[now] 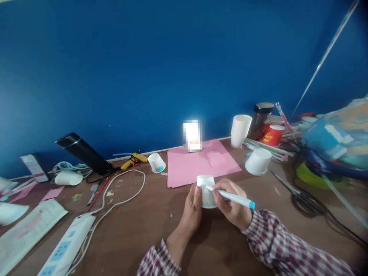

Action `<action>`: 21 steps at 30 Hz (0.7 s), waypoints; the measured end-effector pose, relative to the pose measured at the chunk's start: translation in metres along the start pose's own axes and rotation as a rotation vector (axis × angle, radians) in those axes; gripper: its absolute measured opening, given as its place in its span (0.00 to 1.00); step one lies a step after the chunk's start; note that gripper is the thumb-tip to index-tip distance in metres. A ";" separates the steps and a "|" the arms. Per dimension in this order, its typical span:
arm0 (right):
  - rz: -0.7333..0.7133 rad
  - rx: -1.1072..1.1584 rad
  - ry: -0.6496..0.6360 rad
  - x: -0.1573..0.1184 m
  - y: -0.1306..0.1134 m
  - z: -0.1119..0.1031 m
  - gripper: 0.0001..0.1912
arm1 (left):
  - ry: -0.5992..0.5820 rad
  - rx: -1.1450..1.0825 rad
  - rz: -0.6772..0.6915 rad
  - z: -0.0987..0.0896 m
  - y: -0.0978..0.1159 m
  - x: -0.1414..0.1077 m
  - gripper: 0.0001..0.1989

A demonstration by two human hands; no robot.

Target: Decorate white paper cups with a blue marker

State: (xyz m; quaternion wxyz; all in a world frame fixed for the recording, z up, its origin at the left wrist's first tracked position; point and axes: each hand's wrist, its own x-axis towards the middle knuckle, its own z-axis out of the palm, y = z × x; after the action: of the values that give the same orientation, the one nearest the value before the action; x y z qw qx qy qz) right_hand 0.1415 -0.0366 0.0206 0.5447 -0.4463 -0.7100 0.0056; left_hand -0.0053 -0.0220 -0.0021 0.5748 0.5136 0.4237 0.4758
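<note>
A white paper cup (207, 196) is in front of me at the near edge of the pink paper sheets (189, 165). Blue zigzag marks run round its lower part. My left hand (193, 205) is closed round the cup's left side. Between the fingers of my right hand (234, 203) is a white marker with a blue end (237, 197). The marker's tip is at the cup's upper wall; whether it touches I cannot tell. My right fingers lie close against the cup's right side.
Scissors (304, 199) and an upturned white cup (258, 161) lie to the right. Stacked white cups (240, 130) and a red cup (273, 135) stand behind. On the left are a power strip (67, 245), its cable, a yellow glue gun (133, 161) and a small cup (156, 163).
</note>
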 end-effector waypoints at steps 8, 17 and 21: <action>0.019 0.017 0.050 -0.001 0.001 0.001 0.03 | -0.021 0.060 0.030 0.000 -0.002 0.000 0.23; -0.005 0.006 0.026 -0.002 0.003 0.002 0.03 | -0.024 0.074 0.040 0.000 -0.002 0.001 0.23; -0.011 0.001 0.020 -0.003 0.004 0.002 0.03 | -0.013 0.058 0.022 0.001 -0.001 0.000 0.24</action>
State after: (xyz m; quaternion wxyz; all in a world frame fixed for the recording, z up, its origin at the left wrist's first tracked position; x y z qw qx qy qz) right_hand 0.1423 -0.0349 0.0153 0.5519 -0.4423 -0.7069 -0.0015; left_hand -0.0041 -0.0219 -0.0033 0.5571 0.5379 0.4277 0.4662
